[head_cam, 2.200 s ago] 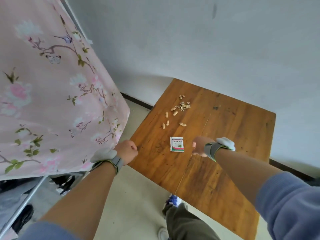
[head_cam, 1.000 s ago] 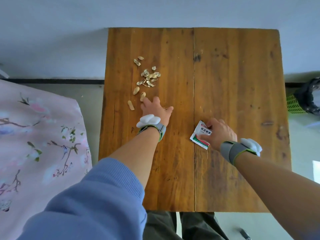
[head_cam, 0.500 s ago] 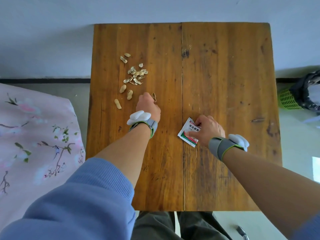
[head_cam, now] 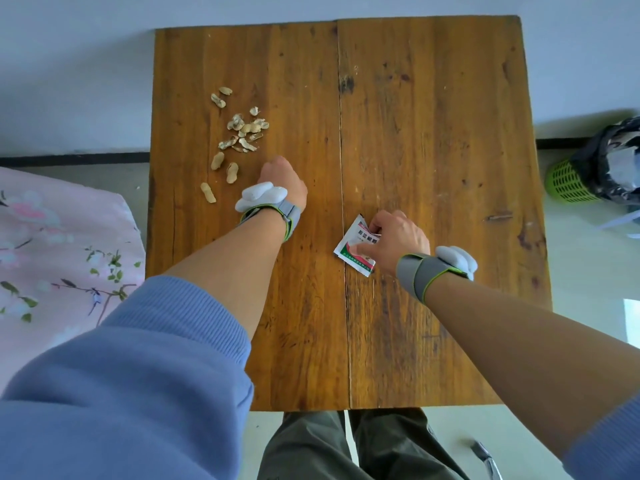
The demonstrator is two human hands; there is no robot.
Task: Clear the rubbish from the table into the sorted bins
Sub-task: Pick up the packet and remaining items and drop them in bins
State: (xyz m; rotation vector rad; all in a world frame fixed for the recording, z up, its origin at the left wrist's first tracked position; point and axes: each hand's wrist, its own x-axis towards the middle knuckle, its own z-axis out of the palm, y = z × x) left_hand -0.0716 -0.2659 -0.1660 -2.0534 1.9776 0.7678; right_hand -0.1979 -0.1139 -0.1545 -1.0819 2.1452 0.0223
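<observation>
1. The wooden table (head_cam: 433, 116) is standing against a pale wall, with a seam running down its middle between two boards.
2. The right hand (head_cam: 394, 240) is pinching a small white sachet (head_cam: 353, 252) that carries a red and green band. The thumb is pressing on its printed face and the fingers are curling over its far edge.
3. The sachet is sitting near the middle of the table, straddling the seam. Whether its far edge is lifting clear of the wood cannot be told.
4. The left hand (head_cam: 282, 181) is sitting just left of the seam, knuckles up. Its fingers are curling under the palm and out of sight, so whether it is holding anything cannot be told.
5. A heap of broken peanut shells (head_cam: 244, 131) is lying on the left board, beyond the left hand. Two more pieces are lying farther off toward the wall.
6. Three whole peanuts (head_cam: 217, 161) are lying just left of the left hand, apart from it.
7. Each wrist is wearing a grey strap (head_cam: 415, 275) with a white pod on it.
8. A green mesh bin (head_cam: 568, 181) lined with a black bag is standing on the floor off the table's right edge, well apart from both hands.
9. A pink floral cloth (head_cam: 59, 237) is lying to the left of the table.
</observation>
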